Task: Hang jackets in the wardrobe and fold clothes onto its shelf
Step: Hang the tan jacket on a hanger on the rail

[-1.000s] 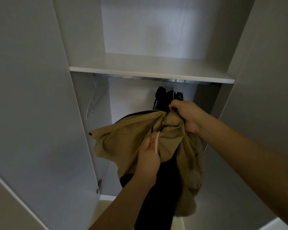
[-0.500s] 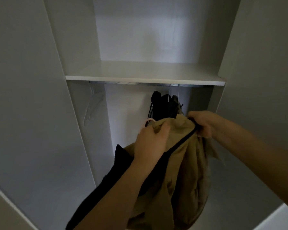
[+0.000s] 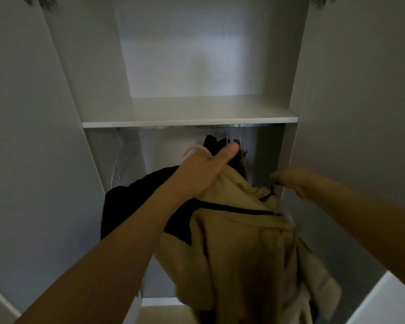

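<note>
A: Where's the jacket rn?

B: Tan jacket (image 3: 239, 242) hangs under both my hands, bulk dropping down toward me, black lining showing on the left side. My left hand (image 3: 204, 169) is up at the collar end, fingers closed round a pale hanger hook (image 3: 192, 149) w/ thumb stretched forward. Right hand (image 3: 290, 181) is blurred, off to the right at the shoulder seam; looks like it pinches the fabric, but I can't tell for sure.

A: And the rail?

B: Rail (image 3: 220, 126) sits above and beyond my left hand, tucked right under the shelf (image 3: 189, 121), running left-right. Hook is below it and apart, not on yet. Left hand's the nearer one, so imo it does the lift: up, forward, over the rail.

A: What's in the wardrobe already?

B: Dark clothes (image 3: 214, 143) hang from the rail just beyond my left thumb, on thin wire hooks. Clear hangers (image 3: 119, 160) dangle far left of my left hand. I see nothing lying on the shelf. Gap between the dark stuff and the clear hangers is prob where this one goes.
</note>
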The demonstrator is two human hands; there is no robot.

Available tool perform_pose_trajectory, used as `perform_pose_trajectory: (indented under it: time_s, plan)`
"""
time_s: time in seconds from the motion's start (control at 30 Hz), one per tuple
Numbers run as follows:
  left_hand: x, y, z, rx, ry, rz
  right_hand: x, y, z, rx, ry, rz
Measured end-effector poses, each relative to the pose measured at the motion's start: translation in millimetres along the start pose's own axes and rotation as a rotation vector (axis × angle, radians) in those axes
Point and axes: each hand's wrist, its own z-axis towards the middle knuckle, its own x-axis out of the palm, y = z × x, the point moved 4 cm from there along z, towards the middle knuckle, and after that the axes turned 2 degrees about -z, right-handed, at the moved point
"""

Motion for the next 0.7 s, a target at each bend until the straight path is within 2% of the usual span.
perform_pose_trajectory:
  time_s: [0.07,0.17,0.27,0.33,0.4,0.47,0.53,0.63,0.7]
  plan:
    - [-10.3,8.1,11.7,-0.049,-0.021,0.007,3.3,-4.6,-4.5,0.035,0.027,0.279]
    - [-19.6,19.8,22.1,-0.195,0.245,0.266,10.0,-10.2,1.1,0.071,0.037,0.504]
    - [-23.5,30.6,17.8,-0.359,0.493,0.510,14.1,-6.0,-1.4,0.038,0.006,0.547]
    - [-22.9,31.0,18.5,-0.317,0.499,0.614,19.8,0.3,-5.3,-0.027,0.015,0.508]
    - [-25.5,26.0,19.2,-0.200,0.356,0.675,24.7,9.4,-11.7,-0.125,0.036,0.420]
    - [-30.4,23.5,17.3,-0.111,0.216,0.602,29.6,16.5,-15.9,-0.196,0.064,0.426]
    - [-29.2,19.1,6.1,-0.010,0.263,0.470,31.8,21.9,-19.5,-0.207,0.090,0.567]
    - [-21.7,16.5,-17.2,0.104,0.451,0.445,32.4,32.3,-26.5,-0.209,0.161,0.866]
    - [-16.1,18.7,-22.6,0.143,0.423,0.412,31.9,45.1,-36.0,-0.305,0.230,0.887]
